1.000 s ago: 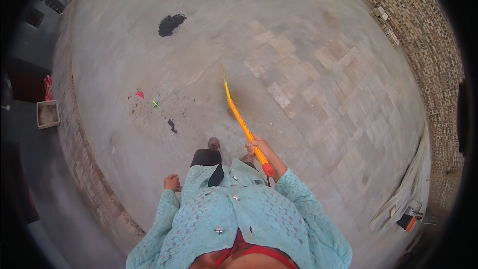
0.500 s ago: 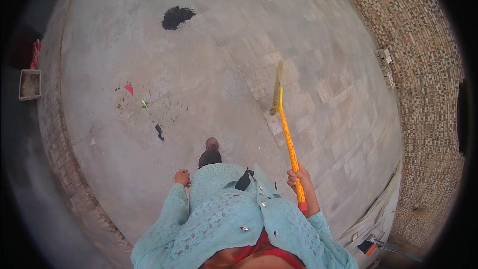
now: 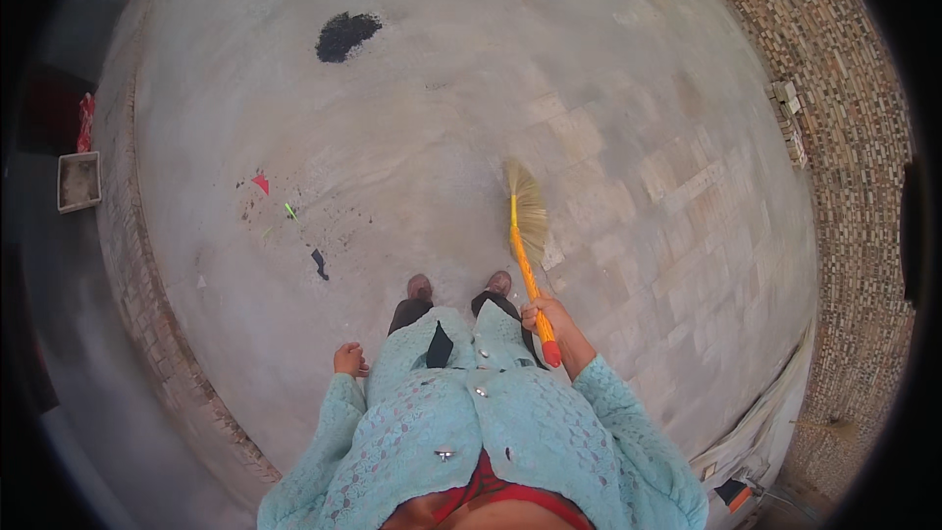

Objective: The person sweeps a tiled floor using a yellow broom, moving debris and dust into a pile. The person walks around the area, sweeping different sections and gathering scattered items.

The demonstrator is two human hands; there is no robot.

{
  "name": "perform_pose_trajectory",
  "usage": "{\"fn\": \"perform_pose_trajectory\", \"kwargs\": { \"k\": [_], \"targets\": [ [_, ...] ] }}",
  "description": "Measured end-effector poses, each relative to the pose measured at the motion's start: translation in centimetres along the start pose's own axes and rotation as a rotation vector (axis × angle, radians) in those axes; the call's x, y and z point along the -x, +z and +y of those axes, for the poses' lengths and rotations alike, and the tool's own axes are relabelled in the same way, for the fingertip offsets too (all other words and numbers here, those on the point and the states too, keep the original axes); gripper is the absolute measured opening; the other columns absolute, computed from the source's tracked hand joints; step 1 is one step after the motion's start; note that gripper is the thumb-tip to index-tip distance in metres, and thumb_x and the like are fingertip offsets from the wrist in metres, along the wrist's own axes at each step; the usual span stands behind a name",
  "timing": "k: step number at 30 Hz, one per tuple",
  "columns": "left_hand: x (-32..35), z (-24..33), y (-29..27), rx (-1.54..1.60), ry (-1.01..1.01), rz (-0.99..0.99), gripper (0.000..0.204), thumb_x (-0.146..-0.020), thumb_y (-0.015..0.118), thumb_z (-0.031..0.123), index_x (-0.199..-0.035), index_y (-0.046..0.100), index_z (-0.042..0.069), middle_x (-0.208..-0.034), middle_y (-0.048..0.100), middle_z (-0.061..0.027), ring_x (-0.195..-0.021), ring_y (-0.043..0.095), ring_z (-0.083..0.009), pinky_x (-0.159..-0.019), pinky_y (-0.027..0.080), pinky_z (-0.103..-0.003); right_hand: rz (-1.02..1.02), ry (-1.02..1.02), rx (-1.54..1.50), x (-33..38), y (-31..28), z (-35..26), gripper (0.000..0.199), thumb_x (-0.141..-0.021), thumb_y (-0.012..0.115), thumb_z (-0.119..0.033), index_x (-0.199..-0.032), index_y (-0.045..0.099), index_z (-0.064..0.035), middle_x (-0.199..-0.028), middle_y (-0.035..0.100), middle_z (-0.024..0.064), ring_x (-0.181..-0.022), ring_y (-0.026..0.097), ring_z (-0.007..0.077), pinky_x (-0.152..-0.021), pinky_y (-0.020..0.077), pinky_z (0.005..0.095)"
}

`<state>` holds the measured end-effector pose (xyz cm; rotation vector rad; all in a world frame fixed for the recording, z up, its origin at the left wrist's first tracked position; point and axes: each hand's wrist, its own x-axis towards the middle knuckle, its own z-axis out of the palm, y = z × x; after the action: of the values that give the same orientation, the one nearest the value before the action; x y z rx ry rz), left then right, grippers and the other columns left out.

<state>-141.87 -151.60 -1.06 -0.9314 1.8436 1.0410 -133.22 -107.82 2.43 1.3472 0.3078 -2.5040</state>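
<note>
My right hand [image 3: 547, 316] grips the orange handle of a broom [image 3: 527, 273], close to its red end. The broom points away from me, its tan bristles fanned out over the floor just ahead of my right shoe; whether they touch it I cannot tell. At my left side hangs my left hand [image 3: 350, 360], fingers curled in, with nothing visible in it. On the floor ahead and to the left lie a red scrap [image 3: 261, 184], a bright green piece [image 3: 291, 211] and a dark strip [image 3: 320, 264], among dark crumbs.
Farther off is a heap of black bits [image 3: 346, 37] on the grey paved floor [image 3: 442, 128]. A brick edging [image 3: 147, 255] runs along the left, with a pale-rimmed box [image 3: 78, 182] beyond it. A brick wall [image 3: 844, 128] curves along the right, pale blocks [image 3: 787, 123] at its foot.
The broom has swung left and nearer to me, and its bristles now show broadside. My right hand moved left and inward. My right shoe has come into view beside the left one.
</note>
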Motion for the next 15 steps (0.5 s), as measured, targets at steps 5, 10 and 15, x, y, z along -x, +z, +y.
{"fn": "perform_pose_trajectory", "kwargs": {
  "k": [5, 10, 15],
  "targets": [
    [0.2, 0.2, 2.6, -0.041, -0.075, -0.018, 0.03, -0.077, 0.045, 0.013, -0.105, 0.046, 0.005, -0.065, 0.05, -0.0086, -0.046, 0.052, -0.019, -0.039, 0.048, -0.034, -0.333, 0.102, -0.077, -0.7, 5.2, -3.4, 0.04, -0.071, 0.042, 0.004, -0.107, 0.035, -0.0132, -0.069, 0.042, 0.0058, -0.047, 0.039, 0.0064, -0.04, 0.0337, 0.0184],
    [-0.2, 4.3, 4.9, -0.024, 0.048, -0.038, 0.03, -0.077, 0.045, 0.013, -0.105, 0.046, 0.005, -0.064, 0.05, -0.0086, -0.045, 0.052, -0.0196, -0.037, 0.047, -0.034, -0.318, -0.061, -0.037, 5.6, 5.5, -6.9, 0.061, -0.069, 0.043, 0.005, -0.125, 0.023, -0.0113, -0.071, 0.044, 0.0088, -0.044, 0.036, 0.0066, -0.041, 0.0331, 0.0188],
    [0.1, 7.1, 5.4, -0.078, 0.084, -0.018, 0.03, -0.076, 0.044, 0.013, -0.105, 0.047, 0.005, -0.063, 0.049, -0.0085, -0.046, 0.053, -0.0197, -0.037, 0.047, -0.034, 0.042, -0.317, 0.313, 9.0, -0.2, -9.0, 0.08, -0.066, 0.044, 0.008, -0.132, 0.008, -0.0186, -0.069, 0.044, 0.009, -0.043, 0.037, 0.0098, -0.04, 0.0321, 0.0222]
  ]
}}
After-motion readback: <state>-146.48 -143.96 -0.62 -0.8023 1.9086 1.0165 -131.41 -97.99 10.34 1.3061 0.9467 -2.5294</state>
